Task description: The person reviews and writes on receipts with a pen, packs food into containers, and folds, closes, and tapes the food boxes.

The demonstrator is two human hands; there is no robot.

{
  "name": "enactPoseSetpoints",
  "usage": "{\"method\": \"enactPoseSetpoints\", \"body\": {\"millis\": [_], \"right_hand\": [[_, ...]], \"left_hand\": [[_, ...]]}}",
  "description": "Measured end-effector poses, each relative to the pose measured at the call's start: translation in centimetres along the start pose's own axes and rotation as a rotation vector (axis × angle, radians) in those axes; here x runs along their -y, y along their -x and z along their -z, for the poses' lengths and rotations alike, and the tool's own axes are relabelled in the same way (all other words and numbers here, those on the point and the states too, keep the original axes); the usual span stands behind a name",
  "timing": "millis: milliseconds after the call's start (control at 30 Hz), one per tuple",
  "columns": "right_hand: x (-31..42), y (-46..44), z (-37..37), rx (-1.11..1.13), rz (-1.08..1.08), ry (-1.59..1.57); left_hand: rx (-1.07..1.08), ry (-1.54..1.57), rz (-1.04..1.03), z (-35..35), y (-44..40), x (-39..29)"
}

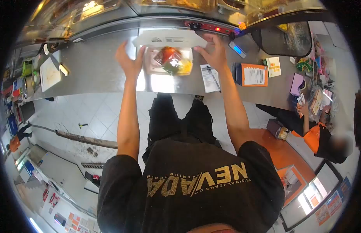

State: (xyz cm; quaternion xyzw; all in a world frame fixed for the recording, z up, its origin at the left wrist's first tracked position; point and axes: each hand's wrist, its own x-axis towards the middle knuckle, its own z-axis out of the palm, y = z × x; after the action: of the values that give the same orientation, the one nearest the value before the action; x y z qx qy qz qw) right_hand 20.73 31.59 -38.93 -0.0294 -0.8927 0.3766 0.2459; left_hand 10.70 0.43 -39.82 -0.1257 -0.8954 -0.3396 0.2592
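An open white takeaway box [149,71] sits on the steel counter in front of me. Its lid [168,39], with dark print on it, stands raised at the far side. Inside lies a clear plastic bag [172,62] with red and green contents, beside something yellow. My left hand [130,60] grips the left end of the lid, thumb on the near side and some fingertips hidden. At the opposite end, my right hand [214,52] holds the lid between thumb and fingers.
A receipt [208,79] with a pen lies right of the box, near an orange pad [255,74] and a lit device [237,49]. A white cutting board [50,73] is at left. Glass display cases run behind the counter [97,64]. Another person [320,136] is at right.
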Motion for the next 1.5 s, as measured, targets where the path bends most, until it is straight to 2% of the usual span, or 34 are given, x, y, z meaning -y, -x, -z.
{"method": "enactPoseSetpoints", "body": {"millis": [67,100,133,233,267,300,367,467,533,567,600,667,767,867,967,1033,1100,1167,1233,1300,1333,1367,1400,1500], "right_hand": [[-2.0,0.6,-3.9,0.038,-0.239,-0.292],[-2.5,0.3,-5.2,0.058,-0.357,-0.439],[-1.5,0.1,-5.5,0.057,-0.454,-0.439],[1.0,0.2,-6.7,-0.023,-0.508,-0.619],[1.6,0.2,-6.6,-0.005,-0.486,-0.711],[2.0,0.2,-5.7,0.057,-0.578,-0.88],[2.1,-0.1,-3.0,0.185,-0.75,-1.22],[-0.3,0.4,-3.7,0.311,-0.533,-0.789],[1.2,-1.9,-3.9,0.472,-0.661,-0.154],[1.6,-1.9,-4.0,0.457,-0.633,-0.018],[1.9,-1.9,-4.1,0.442,-0.609,0.12],[1.7,-1.2,-4.3,0.237,-0.387,0.032],[3.2,-0.5,-3.9,0.154,-0.627,-0.472],[2.6,0.7,-1.1,0.296,-0.136,-0.036],[4.6,5.1,-0.7,0.345,-0.024,0.158],[5.4,8.7,-3.0,0.241,-0.135,0.053],[5.5,10.5,-5.5,0.164,-0.253,-0.024],[6.0,11.6,-7.0,0.123,-0.398,-0.076],[6.0,11.2,-6.8,0.149,-0.342,-0.071],[5.5,10.3,-6.3,0.194,-0.355,-0.046],[6.3,8.6,-5.3,0.288,-0.483,-0.018],[7.0,7.1,-4.4,0.317,-0.502,0.001],[7.5,5.7,-3.6,0.345,-0.52,0.02],[7.3,4.3,-3.1,0.379,-0.518,0.038]], "left_hand": [[0.105,0.19,-0.043,-2.0,-2.0,2.9],[0.157,0.249,0.038,-2.3,-2.7,3.2],[0.213,0.307,0.121,-2.6,-2.9,2.7],[0.299,0.524,0.286,-3.3,-2.2,0.6],[0.4,0.578,0.368,-2.7,-1.9,-0.2],[0.574,0.626,0.435,-2.4,-1.3,0.5],[0.665,1.213,0.893,-0.8,-3.2,-0.8],[0.911,0.935,0.419,-2.4,-4.0,2.8],[0.947,0.553,0.305,-2.3,-6.2,1.3],[0.955,0.361,0.249,-2.3,-6.7,0.5],[0.897,0.334,0.262,-2.4,-6.2,0.0],[0.768,0.286,0.282,-3.0,-5.2,-0.8],[0.686,0.644,0.42,-1.3,-3.9,-0.9],[0.496,0.483,-0.127,0.3,-2.1,1.7],[0.605,0.308,-0.213,3.9,1.5,2.5],[0.525,0.368,-0.149,2.6,5.6,3.3],[0.48,0.545,0.088,0.4,9.0,3.4],[0.578,0.543,0.19,1.7,7.7,1.1],[0.682,0.54,0.312,3.1,5.8,-0.5],[0.721,0.472,0.231,4.1,3.8,-1.5],[0.769,0.423,0.216,3.9,2.7,-1.3],[0.815,0.373,0.2,3.8,1.7,-1.1],[0.907,0.32,0.274,3.8,0.4,-1.3],[0.975,0.273,0.25,3.6,-1.9,-1.5]]}}
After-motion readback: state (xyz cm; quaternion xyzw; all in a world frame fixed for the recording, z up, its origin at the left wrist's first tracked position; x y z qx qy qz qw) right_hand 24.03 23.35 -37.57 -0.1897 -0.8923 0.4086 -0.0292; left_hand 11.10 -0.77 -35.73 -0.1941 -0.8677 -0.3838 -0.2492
